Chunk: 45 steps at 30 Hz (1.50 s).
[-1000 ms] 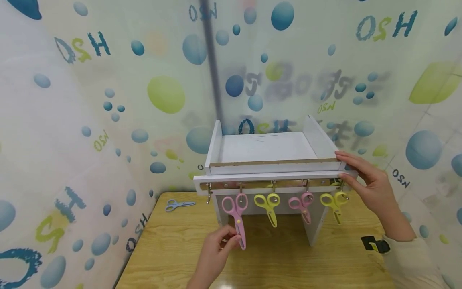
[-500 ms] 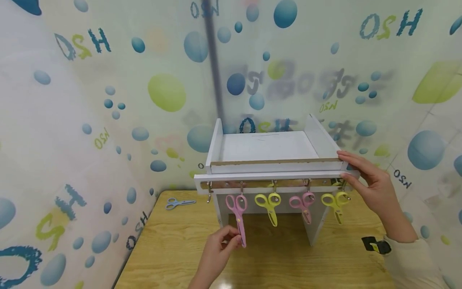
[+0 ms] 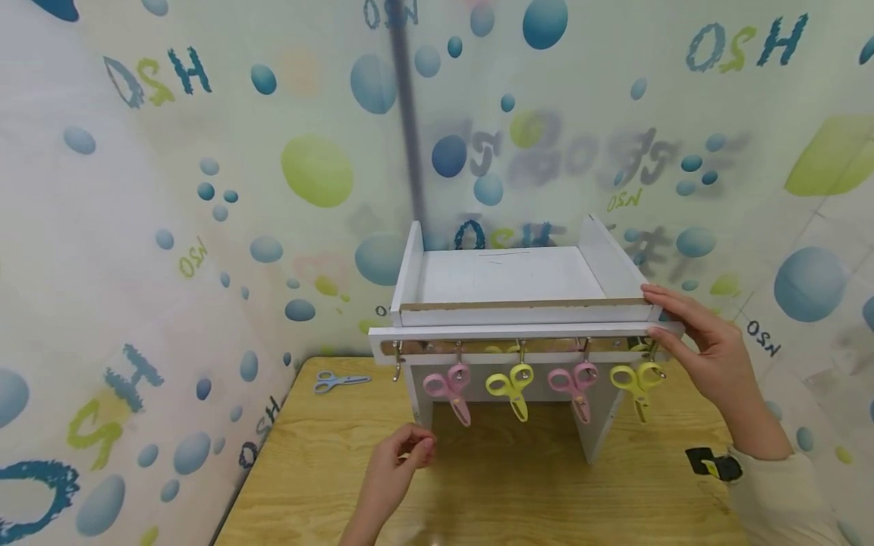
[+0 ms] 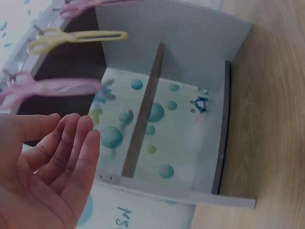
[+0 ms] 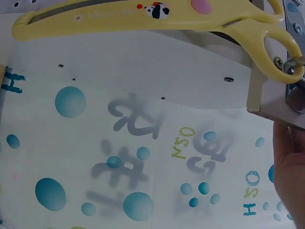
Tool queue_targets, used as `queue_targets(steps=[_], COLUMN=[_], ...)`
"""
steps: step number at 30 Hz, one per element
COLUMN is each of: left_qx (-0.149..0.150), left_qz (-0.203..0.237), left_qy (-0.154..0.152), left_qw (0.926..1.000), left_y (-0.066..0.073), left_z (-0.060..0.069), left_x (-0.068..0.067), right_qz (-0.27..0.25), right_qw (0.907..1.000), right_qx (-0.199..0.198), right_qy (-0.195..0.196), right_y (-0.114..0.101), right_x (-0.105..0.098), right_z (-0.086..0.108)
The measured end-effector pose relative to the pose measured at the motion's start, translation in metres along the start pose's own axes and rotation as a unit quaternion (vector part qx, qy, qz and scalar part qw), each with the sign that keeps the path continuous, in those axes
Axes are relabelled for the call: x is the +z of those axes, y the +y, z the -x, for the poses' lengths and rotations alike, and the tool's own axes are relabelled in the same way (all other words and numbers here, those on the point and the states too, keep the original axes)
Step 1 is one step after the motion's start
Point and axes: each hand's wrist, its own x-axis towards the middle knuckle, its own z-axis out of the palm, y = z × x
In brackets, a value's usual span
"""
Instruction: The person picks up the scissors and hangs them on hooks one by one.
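A white shelf unit (image 3: 512, 312) has a front rail of metal hooks. From it hang two pink scissors (image 3: 447, 387) (image 3: 575, 385) and two yellow scissors (image 3: 512, 385) (image 3: 638, 383). Just below the leftmost pink pair is my left hand (image 3: 394, 466), its fingers loosely curled and holding nothing. In the left wrist view a gap shows between those fingertips and the blurred pink scissors (image 4: 52, 89). My right hand (image 3: 710, 353) grips the unit's right front corner, thumb at the rail and fingers on the side board. The right wrist view shows yellow scissors (image 5: 190, 24) close to that corner.
Light blue scissors (image 3: 341, 381) lie on the wooden table (image 3: 300, 462), left of the unit. The hook (image 3: 397, 362) at the far left bears no scissors. Printed sheeting (image 3: 205, 227) encloses the table at the back and sides.
My left hand has let go of the leftmost pink scissors and moved slightly down and left. Those scissors now hang tilted, tips to the right. My right hand keeps its grip on the corner.
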Motion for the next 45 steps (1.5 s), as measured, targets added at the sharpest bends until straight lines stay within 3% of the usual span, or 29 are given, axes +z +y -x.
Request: queue_targets(steps=[8, 15, 18, 21, 25, 30, 35, 38, 41, 45], left_qx=[-0.047, -0.072, -0.095, -0.124, -0.172, -0.219, -0.261, -0.272, -0.279, -0.287], left_qz=[0.025, -0.037, -0.037, -0.008, 0.029, 0.082, 0.102, 0.107, 0.086, -0.011], left_qy=[0.048, 0.073, 0.072, 0.079, 0.107, 0.152, 0.200, 0.231, 0.235, 0.198], left_qw=[0.9974, 0.9940, 0.9922, 0.9892, 0.9789, 0.9605, 0.9389, 0.9281, 0.9271, 0.9371], left_y=[-0.041, -0.082, -0.095, -0.107, -0.121, -0.137, -0.155, -0.165, -0.169, -0.169], left_z=[-0.019, -0.035, -0.050, -0.069, -0.091, -0.111, -0.134, -0.143, -0.152, -0.163], left_x=[-0.030, -0.062, -0.072, -0.081, -0.092, -0.105, -0.112, -0.120, -0.127, -0.135], right_qz=[0.003, 0.010, 0.011, 0.012, -0.018, -0.042, -0.045, -0.062, -0.087, -0.110], right_qw=[1.0000, 1.0000, 0.9999, 0.9999, 0.9998, 0.9990, 0.9988, 0.9978, 0.9957, 0.9931], right_qx=[0.003, 0.001, 0.002, 0.001, -0.008, -0.017, -0.022, -0.025, -0.031, -0.040], right_qy=[0.000, 0.002, 0.003, 0.003, 0.003, -0.003, -0.001, -0.001, -0.003, -0.003], right_y=[-0.002, -0.001, 0.000, 0.001, 0.002, 0.001, 0.002, 0.002, 0.002, 0.002], right_x=[0.001, 0.001, 0.000, -0.001, -0.001, 0.000, -0.002, -0.002, 0.000, 0.001], right_z=[0.000, 0.000, 0.000, 0.000, 0.000, 0.000, 0.000, -0.001, -0.002, -0.003])
